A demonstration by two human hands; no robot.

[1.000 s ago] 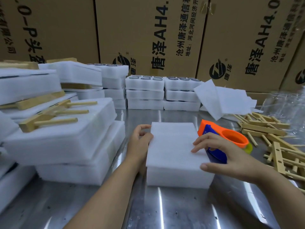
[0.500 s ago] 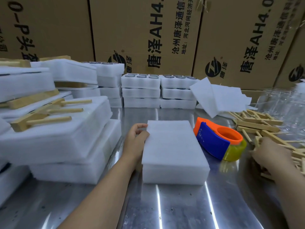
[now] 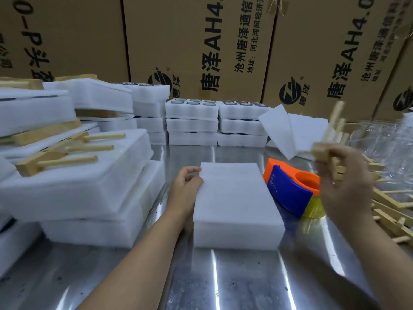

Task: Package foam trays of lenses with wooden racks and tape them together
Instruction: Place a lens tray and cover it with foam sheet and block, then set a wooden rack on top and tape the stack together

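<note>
A white foam stack [image 3: 234,202] lies in the middle of the metal table [image 3: 223,278], its top covered by a plain foam sheet. My left hand [image 3: 185,186] rests against the stack's left edge, thumb on the top sheet. My right hand [image 3: 344,186] is raised to the right of the stack and grips a wooden rack [image 3: 330,139], which is blurred and points upward. An orange and blue tape dispenser [image 3: 292,189] sits between the stack and my right hand.
Piles of foam packs with wooden racks [image 3: 67,153] on top fill the left side. Foam trays of lenses [image 3: 192,119] stand stacked at the back, loose foam sheets [image 3: 295,130] beside them. Several loose racks [image 3: 388,209] lie at the right. Cardboard boxes [image 3: 201,41] form the back wall.
My right hand left the foam stack, reached into the rack pile at the right, and now lifts a rack up. The left hand has stayed on the stack.
</note>
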